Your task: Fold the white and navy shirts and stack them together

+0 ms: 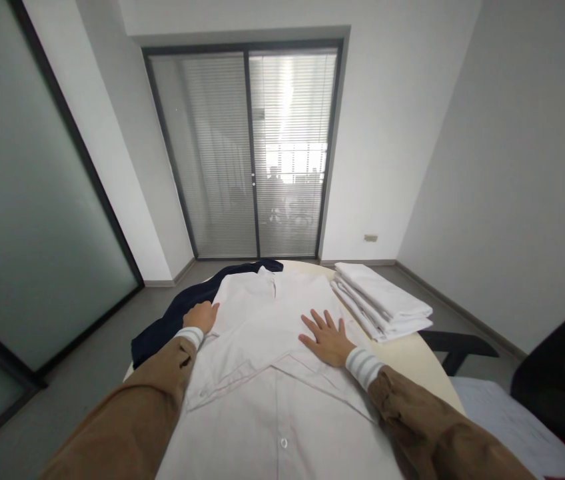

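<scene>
A white button shirt lies spread over the table in front of me, its sleeves folded across the body and a cuff showing at the lower left. At the shirt's left edge, my left hand is closed, with the thumb on the fabric and the other fingers curled at the edge, partly hidden. My right hand rests flat on the right part of the shirt, fingers spread. Dark navy cloth lies beside and behind the left hand, partly covered by the shirt.
A stack of folded white cloth sits on the right side of the round pale table. A black chair stands at the right, near white material below the table edge. Glass doors with blinds are ahead.
</scene>
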The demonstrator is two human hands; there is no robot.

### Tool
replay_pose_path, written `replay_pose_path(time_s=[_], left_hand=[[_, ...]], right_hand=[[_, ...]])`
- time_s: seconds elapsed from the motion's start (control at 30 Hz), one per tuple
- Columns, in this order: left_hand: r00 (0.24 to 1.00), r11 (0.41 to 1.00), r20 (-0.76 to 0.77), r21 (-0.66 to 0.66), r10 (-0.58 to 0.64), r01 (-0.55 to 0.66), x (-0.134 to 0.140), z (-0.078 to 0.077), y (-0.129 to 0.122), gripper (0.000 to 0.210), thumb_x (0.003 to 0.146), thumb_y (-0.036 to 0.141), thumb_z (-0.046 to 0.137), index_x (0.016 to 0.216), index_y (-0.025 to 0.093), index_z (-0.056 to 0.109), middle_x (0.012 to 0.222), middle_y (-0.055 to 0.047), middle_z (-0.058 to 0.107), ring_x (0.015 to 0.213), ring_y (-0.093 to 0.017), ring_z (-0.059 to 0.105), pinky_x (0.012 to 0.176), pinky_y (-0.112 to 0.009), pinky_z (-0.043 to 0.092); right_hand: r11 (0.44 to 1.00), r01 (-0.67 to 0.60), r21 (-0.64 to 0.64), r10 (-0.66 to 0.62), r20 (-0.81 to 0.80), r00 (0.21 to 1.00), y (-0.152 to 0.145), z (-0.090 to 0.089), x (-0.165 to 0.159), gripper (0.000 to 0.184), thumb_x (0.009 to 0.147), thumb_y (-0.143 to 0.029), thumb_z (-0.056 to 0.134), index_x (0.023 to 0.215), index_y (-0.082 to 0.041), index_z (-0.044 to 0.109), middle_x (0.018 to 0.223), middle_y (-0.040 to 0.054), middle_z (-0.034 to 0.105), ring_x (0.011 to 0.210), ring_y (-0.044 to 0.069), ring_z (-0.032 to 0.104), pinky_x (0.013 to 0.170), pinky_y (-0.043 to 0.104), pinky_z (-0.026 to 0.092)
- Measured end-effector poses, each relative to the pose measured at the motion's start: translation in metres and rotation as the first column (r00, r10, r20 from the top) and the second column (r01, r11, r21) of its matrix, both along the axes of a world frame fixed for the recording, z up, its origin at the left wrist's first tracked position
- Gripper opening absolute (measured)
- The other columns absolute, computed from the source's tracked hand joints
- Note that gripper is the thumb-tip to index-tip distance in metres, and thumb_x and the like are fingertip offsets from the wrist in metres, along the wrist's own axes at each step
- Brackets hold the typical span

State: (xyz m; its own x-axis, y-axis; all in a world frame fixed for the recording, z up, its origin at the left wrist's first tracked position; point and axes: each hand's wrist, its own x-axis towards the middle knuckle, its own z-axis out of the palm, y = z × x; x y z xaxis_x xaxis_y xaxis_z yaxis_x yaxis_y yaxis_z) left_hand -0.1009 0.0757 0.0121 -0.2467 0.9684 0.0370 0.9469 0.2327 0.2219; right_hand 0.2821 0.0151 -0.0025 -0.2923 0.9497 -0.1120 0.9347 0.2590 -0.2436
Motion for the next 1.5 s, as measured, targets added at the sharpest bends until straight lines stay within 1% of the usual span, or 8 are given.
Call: replay_pose_path(time_s=[0.2,0.47,0.63,0.93,1.07,1.17,1.3,1.5], left_hand=[[1.0,0.999,0.021,0.053,-0.002,0.001,0.003,0.01,0.005,0.041,0.095,0.038,0.038,0.117,0.014,0.063,0.11,-0.025,0.07,0.103,-0.04,0.067,0.085,-0.048,0.049],[0.995,0.991,0.079,0.109,0.064,-0.072,-0.001,-0.01,-0.004,0.037,0.095,0.041,0.04,0.113,0.02,0.065,0.108,-0.02,0.072,0.102,-0.036,0.068,0.082,-0.042,0.05],[0.983,0.984,0.129,0.111,0.128,-0.142,-0.008,-0.02,-0.009,0.045,0.095,0.049,0.036,0.107,0.02,0.067,0.102,-0.02,0.073,0.097,-0.037,0.069,0.078,-0.044,0.05],[0.988,0.979,0.14,0.179,0.069,-0.094,-0.009,-0.023,-0.022,0.032,0.093,0.041,0.042,0.11,0.027,0.065,0.108,-0.012,0.073,0.098,-0.036,0.068,0.077,-0.041,0.049],[0.987,0.978,0.146,0.191,0.061,-0.089,-0.01,-0.023,-0.022,0.031,0.093,0.042,0.043,0.11,0.027,0.065,0.109,-0.012,0.073,0.097,-0.035,0.068,0.076,-0.04,0.049],[0.987,0.978,0.154,0.191,0.054,-0.083,-0.011,-0.024,-0.021,0.031,0.093,0.041,0.044,0.111,0.027,0.065,0.108,-0.011,0.073,0.097,-0.034,0.068,0.077,-0.039,0.049],[0.985,0.979,0.158,0.182,0.065,-0.094,-0.011,-0.024,-0.021,0.031,0.092,0.041,0.045,0.113,0.028,0.064,0.107,-0.01,0.073,0.096,-0.034,0.068,0.076,-0.039,0.049],[0.982,0.978,0.18,0.186,0.064,-0.098,-0.012,-0.024,-0.02,0.029,0.091,0.039,0.047,0.113,0.028,0.063,0.107,-0.008,0.073,0.094,-0.031,0.068,0.074,-0.036,0.048]], right_hand=[[0.987,-0.018,0.157,0.024,-0.035,0.999,0.001,0.017,0.006,0.055,0.099,-0.052,0.032,0.138,-0.019,0.052,0.146,0.017,0.048,0.134,0.032,0.042,0.108,0.051,0.035],[0.994,-0.096,0.054,0.097,-0.015,0.995,-0.005,-0.003,0.017,0.069,0.098,-0.066,0.02,0.156,-0.031,0.027,0.166,0.005,0.016,0.152,0.031,0.009,0.119,0.057,0.008],[0.989,-0.109,0.1,0.114,-0.05,0.992,-0.006,-0.009,0.023,0.066,0.099,-0.063,0.022,0.155,-0.03,0.031,0.165,0.0043,0.02,0.152,0.029,0.011,0.12,0.054,0.008],[0.985,-0.06,0.162,0.071,-0.06,0.996,-0.008,-0.009,0.023,0.062,0.1,-0.059,0.025,0.151,-0.029,0.039,0.162,0.0043,0.029,0.15,0.03,0.02,0.119,0.052,0.013],[0.938,0.007,0.346,0.009,-0.045,0.999,-0.011,0.003,0.028,0.049,0.094,-0.052,0.044,0.121,-0.016,0.063,0.133,0.0155,0.057,0.125,0.031,0.048,0.105,0.044,0.035],[0.927,-0.031,0.375,0.052,-0.046,0.998,-0.011,0.01,0.039,0.025,0.087,-0.04,0.055,0.086,-0.018,0.066,0.104,0.0115,0.064,0.102,0.026,0.055,0.094,0.039,0.042],[0.939,-0.133,0.318,0.165,-0.075,0.983,-0.008,0.007,0.055,0.009,0.077,-0.028,0.06,0.073,-0.02,0.062,0.104,0.0079,0.062,0.1,0.024,0.054,0.093,0.038,0.041],[0.946,-0.134,0.294,0.181,-0.138,0.974,-0.003,0.0,0.059,0.011,0.078,-0.023,0.056,0.069,-0.02,0.06,0.114,0.0081,0.062,0.106,0.025,0.053,0.096,0.039,0.041]])
